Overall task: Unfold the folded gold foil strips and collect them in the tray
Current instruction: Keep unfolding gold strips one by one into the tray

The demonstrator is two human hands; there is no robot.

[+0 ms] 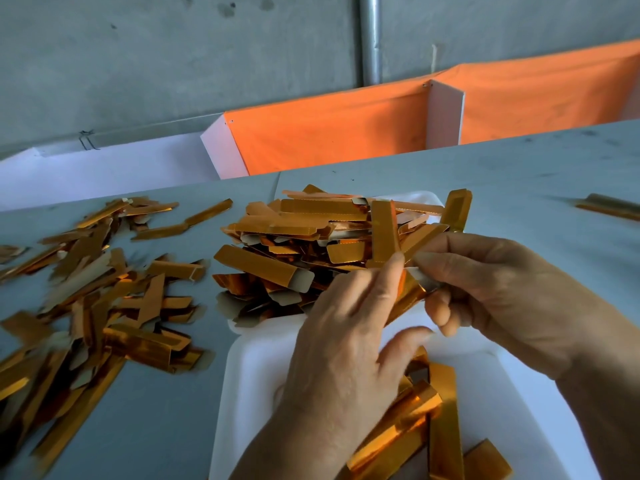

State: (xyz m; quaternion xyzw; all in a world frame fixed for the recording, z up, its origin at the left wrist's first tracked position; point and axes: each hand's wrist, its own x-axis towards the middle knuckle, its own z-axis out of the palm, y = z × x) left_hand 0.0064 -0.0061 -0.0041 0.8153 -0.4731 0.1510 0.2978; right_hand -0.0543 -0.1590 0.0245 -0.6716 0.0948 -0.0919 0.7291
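While you work over the white tray (249, 375), your left hand (343, 344) and right hand (502, 292) both pinch one gold strip (420, 242) | opened strips (443, 431) lie in the tray | folded heap (298, 251) just beyond | loose strips (90, 292) on the table (519, 168), left.

- Soft, cool daylight is spread evenly over the grey table (519, 174); shadows are kept faint.
- Bright glints are thrown off the gold foil strips (304, 233).
- Motion blur is seen at the left edge.
- Straight lines are bowed by wide-angle distortion.
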